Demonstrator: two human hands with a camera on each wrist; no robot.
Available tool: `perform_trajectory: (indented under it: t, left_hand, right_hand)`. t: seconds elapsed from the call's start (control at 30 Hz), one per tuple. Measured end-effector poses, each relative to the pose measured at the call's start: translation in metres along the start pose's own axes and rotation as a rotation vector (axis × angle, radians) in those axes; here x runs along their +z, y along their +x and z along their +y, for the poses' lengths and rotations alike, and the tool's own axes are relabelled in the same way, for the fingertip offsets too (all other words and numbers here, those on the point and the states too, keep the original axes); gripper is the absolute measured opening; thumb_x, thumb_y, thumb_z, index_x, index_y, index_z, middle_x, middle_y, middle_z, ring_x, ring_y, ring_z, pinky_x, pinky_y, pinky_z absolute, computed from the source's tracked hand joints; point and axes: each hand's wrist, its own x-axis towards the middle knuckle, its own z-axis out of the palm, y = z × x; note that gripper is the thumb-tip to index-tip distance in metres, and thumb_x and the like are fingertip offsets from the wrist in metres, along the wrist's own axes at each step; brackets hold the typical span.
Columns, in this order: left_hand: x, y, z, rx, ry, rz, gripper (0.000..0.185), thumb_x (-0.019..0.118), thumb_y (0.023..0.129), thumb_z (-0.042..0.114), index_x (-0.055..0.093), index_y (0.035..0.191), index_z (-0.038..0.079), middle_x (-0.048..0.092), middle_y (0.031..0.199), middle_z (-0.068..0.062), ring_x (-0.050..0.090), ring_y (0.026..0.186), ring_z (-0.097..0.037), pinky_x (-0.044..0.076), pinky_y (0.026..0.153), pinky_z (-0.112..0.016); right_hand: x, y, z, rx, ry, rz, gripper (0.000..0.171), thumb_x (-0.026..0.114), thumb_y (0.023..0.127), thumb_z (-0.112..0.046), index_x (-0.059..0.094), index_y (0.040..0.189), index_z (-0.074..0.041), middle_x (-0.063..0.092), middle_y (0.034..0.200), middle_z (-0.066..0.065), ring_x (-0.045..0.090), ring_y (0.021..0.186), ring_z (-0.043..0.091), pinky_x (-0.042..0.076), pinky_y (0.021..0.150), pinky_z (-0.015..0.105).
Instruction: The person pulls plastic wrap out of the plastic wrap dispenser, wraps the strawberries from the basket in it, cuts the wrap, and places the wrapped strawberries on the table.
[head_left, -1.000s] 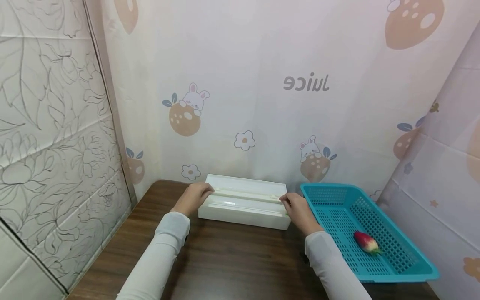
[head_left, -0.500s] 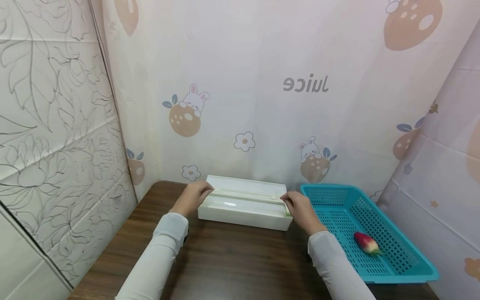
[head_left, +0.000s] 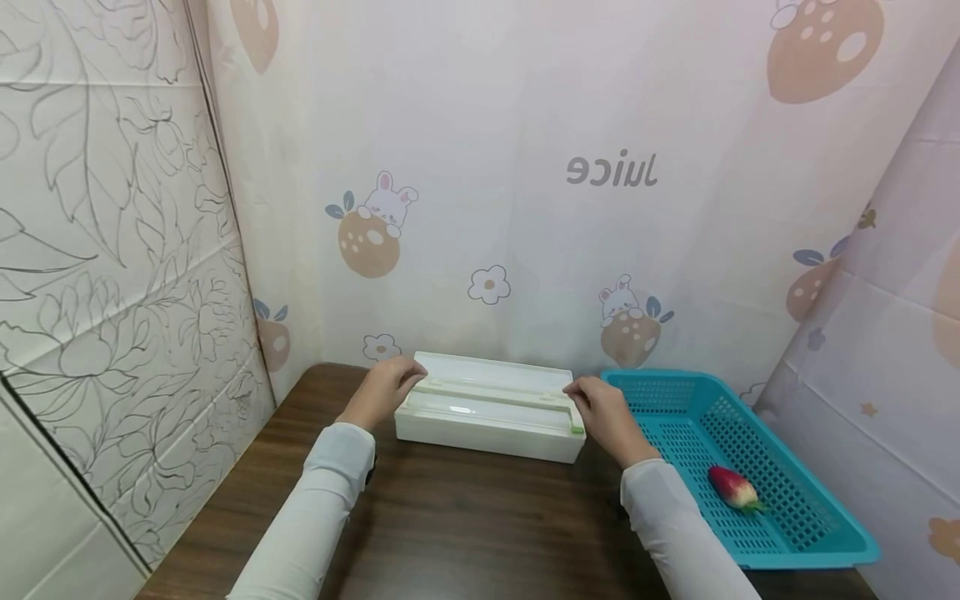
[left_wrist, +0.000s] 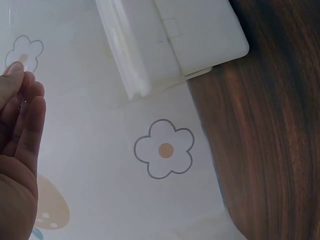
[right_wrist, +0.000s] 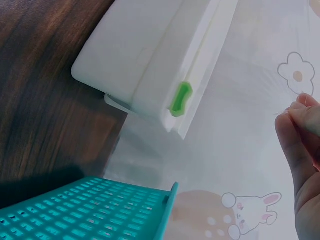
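A long white cling film dispenser (head_left: 487, 446) stands against the back wall with its lid raised. A green slide cutter (right_wrist: 181, 99) shows at its right end. My left hand (head_left: 382, 392) pinches between thumb and fingers near the dispenser's left end. At the right end, my right hand (head_left: 604, 417) pinches the clear cling film (right_wrist: 270, 82), whose fine creases fan out from the fingertips in the right wrist view. Being transparent, most of the film hardly shows. Both hands (left_wrist: 20, 145) are raised above the box in the wrist views.
To the right is a teal mesh basket (head_left: 810, 554) with a red-and-white radish (head_left: 735, 489) in it, close beside my right forearm. The brown wooden table (head_left: 480, 525) meets a patterned wall covering (head_left: 487, 208) behind the dispenser.
Both hands have risen slightly, and the right one has moved a little to the right. More of the dispenser's green cutter and inner rail shows now.
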Motion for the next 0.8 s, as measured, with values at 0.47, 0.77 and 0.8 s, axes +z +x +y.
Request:
perform_trajectory:
  t: [0.47,0.77,0.8]
  left_hand:
    - [-0.008,0.003,0.005,-0.012,0.007,0.02,0.011,0.065,0.099,0.015,0.075,0.103,0.012,0.071,0.098,0.0,0.066,0.09,-0.016,0.056,0.08,-0.035]
    - [-0.011,0.006,0.005,0.02,0.035,0.049,0.014,0.066,0.099,0.017,0.076,0.106,0.011,0.073,0.104,-0.002,0.068,0.097,-0.019,0.055,0.086,-0.036]
    - [-0.012,0.006,0.005,0.023,0.04,0.049,0.014,0.066,0.099,0.017,0.076,0.106,0.011,0.073,0.104,-0.003,0.067,0.098,-0.02,0.055,0.086,-0.037]
  right_hand:
    - [-0.009,0.003,-0.003,-0.037,-0.01,0.02,0.012,0.069,0.092,0.002,0.073,0.101,-0.004,0.07,0.097,0.01,0.067,0.091,0.026,0.059,0.077,0.043]
    - [-0.015,0.007,-0.005,-0.041,-0.016,0.03,0.012,0.069,0.093,0.002,0.074,0.102,-0.005,0.07,0.098,0.01,0.067,0.092,0.026,0.058,0.079,0.044]
    - [-0.016,0.008,-0.005,-0.045,-0.014,0.032,0.012,0.069,0.093,0.002,0.074,0.102,-0.004,0.07,0.098,0.01,0.067,0.092,0.026,0.058,0.079,0.044]
